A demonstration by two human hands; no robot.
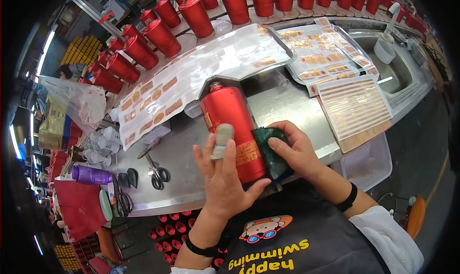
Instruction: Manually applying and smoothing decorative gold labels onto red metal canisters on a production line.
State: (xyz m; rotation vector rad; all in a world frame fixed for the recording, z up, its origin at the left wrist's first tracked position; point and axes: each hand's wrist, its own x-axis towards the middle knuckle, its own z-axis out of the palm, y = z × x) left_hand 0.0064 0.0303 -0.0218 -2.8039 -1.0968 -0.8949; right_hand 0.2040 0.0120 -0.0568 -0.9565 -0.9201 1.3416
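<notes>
A red metallic bottle (pixel 228 112) with a gold decal (pixel 248 152) near its base lies tilted on the steel bench in front of me. My left hand (pixel 223 180) is against its lower left side, fingers spread, with a beige wrap on one finger. At the bottle's right side, my right hand (pixel 298 152) pinches a dark green flat scraper (pixel 271 155), its edge against the bottle near the decal. A grey metal holder (pixel 207 86) surrounds the bottle's neck end.
Sheets of gold decals (pixel 165 89) lie on trays behind the bottle. A striped decal sheet (pixel 354 106) lies on a board at right, near the sink (pixel 400 75). Red bottles (pixel 199 17) line the back. Scissors (pixel 157 175) and a purple bottle (pixel 91 174) are at left.
</notes>
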